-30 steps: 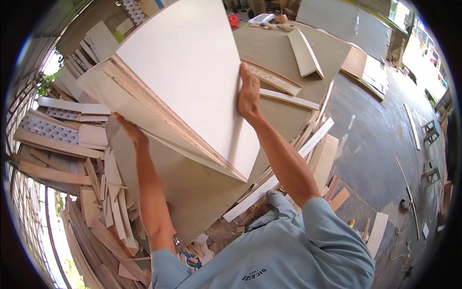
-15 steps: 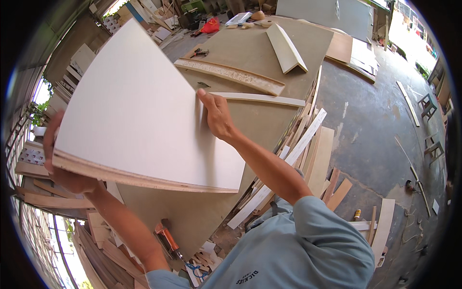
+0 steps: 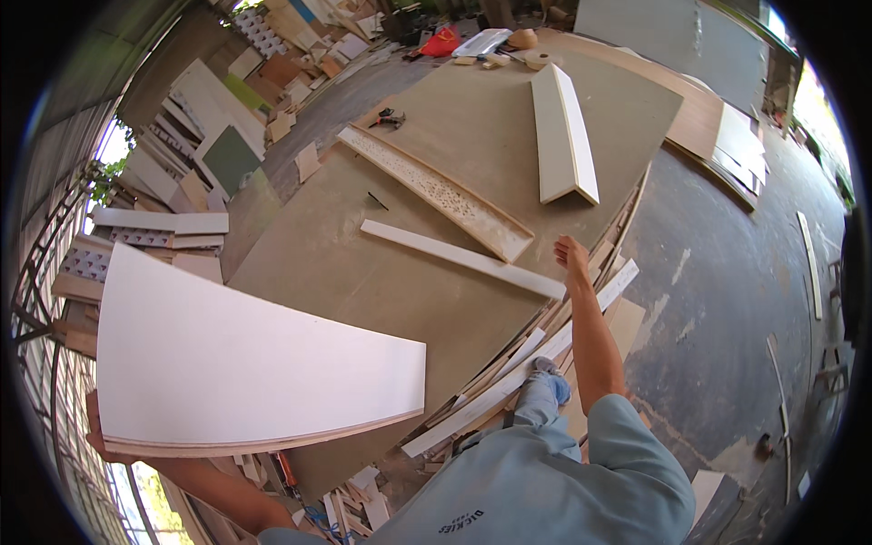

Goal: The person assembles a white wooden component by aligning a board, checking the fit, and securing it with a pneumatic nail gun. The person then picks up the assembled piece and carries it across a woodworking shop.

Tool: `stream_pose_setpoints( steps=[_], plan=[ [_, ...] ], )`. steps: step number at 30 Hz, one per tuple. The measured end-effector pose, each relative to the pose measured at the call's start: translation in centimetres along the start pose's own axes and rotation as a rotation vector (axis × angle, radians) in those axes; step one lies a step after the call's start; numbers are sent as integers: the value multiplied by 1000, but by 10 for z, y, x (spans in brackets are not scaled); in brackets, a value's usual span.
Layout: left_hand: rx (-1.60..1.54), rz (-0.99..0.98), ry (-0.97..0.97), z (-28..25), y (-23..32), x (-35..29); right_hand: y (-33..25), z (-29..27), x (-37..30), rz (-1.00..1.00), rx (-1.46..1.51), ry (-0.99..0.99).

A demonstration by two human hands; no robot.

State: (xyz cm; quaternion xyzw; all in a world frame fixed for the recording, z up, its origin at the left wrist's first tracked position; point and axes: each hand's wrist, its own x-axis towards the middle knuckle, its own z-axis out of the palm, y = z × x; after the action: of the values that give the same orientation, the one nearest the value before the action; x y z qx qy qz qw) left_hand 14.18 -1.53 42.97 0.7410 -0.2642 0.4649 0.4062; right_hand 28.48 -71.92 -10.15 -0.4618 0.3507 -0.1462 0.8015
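A white-faced board (image 3: 254, 354) with a raw wood edge is tilted at the lower left. My left hand (image 3: 96, 429) is closed on its left edge; most of those fingers are hidden behind the board. My right hand (image 3: 572, 254) is off the board, its fingers curled, with nothing visible in them. It is over the right edge of the worktable (image 3: 336, 263), just beyond the right end of a narrow white strip (image 3: 463, 258). A shallow wooden trough (image 3: 440, 193) lies past the strip, and an L-shaped white piece (image 3: 565, 136) lies farther back.
Pliers (image 3: 389, 118) and a small dark rod (image 3: 377, 201) lie on the table. At the back are a tape roll (image 3: 538, 60) and a red bag (image 3: 440, 42). Long offcuts (image 3: 518, 377) line the table's right side. Stacked boards (image 3: 204, 118) stand at the left.
My right hand has let go of the white board and moved right to the table's edge. The board, still in my left hand, has swung lower and left, uncovering more of the table.
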Motion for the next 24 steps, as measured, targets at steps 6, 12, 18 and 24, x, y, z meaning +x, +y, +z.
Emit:
stream_pose_setpoints(
  steps=[6, 12, 18, 24],
  plan=[
    [306, -37, 445, -5, 98, -34, -8, -33, 140, 20, -39, 60],
    [937, 23, 735, 42, 177, -41, -21, 17, 167, 39, 250, 49],
    [446, -52, 671, 121, 170, -27, -26, 11, 191, -131, 455, 236],
    [1261, 200, 330, 177, 167, -26, -75, -130, 204, -290, 107, 97]
  ],
)
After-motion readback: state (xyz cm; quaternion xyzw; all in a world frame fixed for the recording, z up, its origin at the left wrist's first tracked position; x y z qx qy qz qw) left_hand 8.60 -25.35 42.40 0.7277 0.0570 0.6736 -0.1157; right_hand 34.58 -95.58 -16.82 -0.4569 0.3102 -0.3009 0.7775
